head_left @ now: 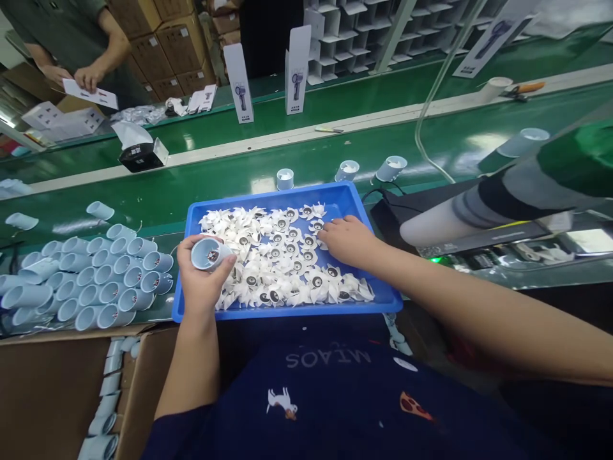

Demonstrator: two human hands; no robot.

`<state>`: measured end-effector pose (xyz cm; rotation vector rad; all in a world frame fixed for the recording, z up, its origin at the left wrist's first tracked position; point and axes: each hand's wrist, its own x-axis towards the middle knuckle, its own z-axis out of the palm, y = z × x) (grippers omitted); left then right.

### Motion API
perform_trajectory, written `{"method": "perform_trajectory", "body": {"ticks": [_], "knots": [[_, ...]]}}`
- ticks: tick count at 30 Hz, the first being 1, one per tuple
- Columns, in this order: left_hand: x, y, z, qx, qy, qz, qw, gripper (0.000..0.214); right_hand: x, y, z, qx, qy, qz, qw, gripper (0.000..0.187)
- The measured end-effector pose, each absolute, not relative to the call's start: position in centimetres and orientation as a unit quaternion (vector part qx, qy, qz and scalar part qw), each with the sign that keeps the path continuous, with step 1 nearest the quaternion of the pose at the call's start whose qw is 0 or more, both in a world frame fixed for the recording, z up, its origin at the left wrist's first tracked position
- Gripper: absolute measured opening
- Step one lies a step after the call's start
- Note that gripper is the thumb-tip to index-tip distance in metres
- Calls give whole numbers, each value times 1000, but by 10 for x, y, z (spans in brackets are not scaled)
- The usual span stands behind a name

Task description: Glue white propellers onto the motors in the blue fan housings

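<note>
Background of a factory assembly floor: long green belt-topped desks (431,134) running diagonally across the view, divided by a white rail (383,115); stacked brown cardboard cartons (167,57) at upper left; white slotted shelving (335,38) at top centre; pale glare along the glossy green surfaces.

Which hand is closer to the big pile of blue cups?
Left. The left hand is just right of the pile of pale blue cups; the right hand is farther away, across the blue tray.
</note>
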<state>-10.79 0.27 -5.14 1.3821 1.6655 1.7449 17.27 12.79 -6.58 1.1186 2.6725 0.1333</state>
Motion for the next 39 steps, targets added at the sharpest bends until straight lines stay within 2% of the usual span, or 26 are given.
{"method": "perform_trajectory", "body": {"ticks": [8, 13, 18, 22, 25, 30, 37, 39], "knots": [[-81, -18, -36, 562, 581, 498, 314, 63, 181, 127, -66, 363, 927, 8, 94, 34], [-73, -20, -35, 564, 552, 538, 295, 70, 177, 125, -67, 368, 923, -106, 41, 33], [-72, -25, -27, 588, 535, 534, 288, 61, 183, 115, -41, 379, 860, -330, -90, 24], [-62, -26, -24, 628, 536, 468, 315, 58, 189, 85, -23, 297, 676, -639, -215, 45], [-50, -21, -24, 679, 544, 406, 279, 62, 185, 67, -25, 259, 535, -759, -266, 48], [-38, -17, -19, 729, 524, 376, 230, 62, 181, 59, -29, 237, 434, -825, -276, 56], [-36, -18, -16, 746, 519, 365, 199, 61, 184, 60, -27, 240, 419, -832, -275, 50], [-37, -18, -15, 751, 519, 362, 189, 61, 185, 59, -24, 248, 473, -797, -283, 44]]}}
